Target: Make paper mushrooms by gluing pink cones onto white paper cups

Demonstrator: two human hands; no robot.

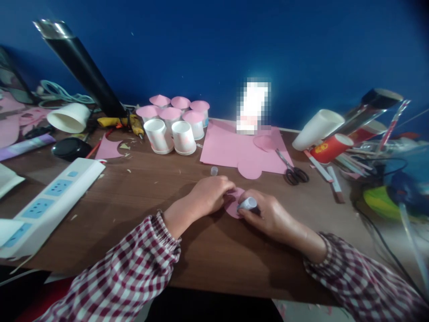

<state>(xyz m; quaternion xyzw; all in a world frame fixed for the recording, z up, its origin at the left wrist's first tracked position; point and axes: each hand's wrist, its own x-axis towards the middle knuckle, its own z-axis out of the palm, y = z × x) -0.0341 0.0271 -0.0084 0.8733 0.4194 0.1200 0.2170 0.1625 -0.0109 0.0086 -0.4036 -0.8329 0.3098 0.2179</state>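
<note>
My right hand [271,212] is closed around a glue stick [248,204], whose end rests against a small pink paper circle [231,208] on the table. The left edge of that circle lies under the bent fingers of my left hand [212,193], which pinch it. A small clear cap [214,171] stands just beyond my left hand. Farther off, another pink paper circle [250,170] overlaps the front edge of a stack of pink paper [224,145]. Black-handled scissors [295,173] lie at the right of the stack.
Two upturned paper cups [183,137] stand before several cups topped with pink paper cones [170,114]. A power strip [55,201] and a black cylinder [80,67] are at left. Red and white cups [331,147] lie at right. A bright pixelated patch [253,107] is at the wall.
</note>
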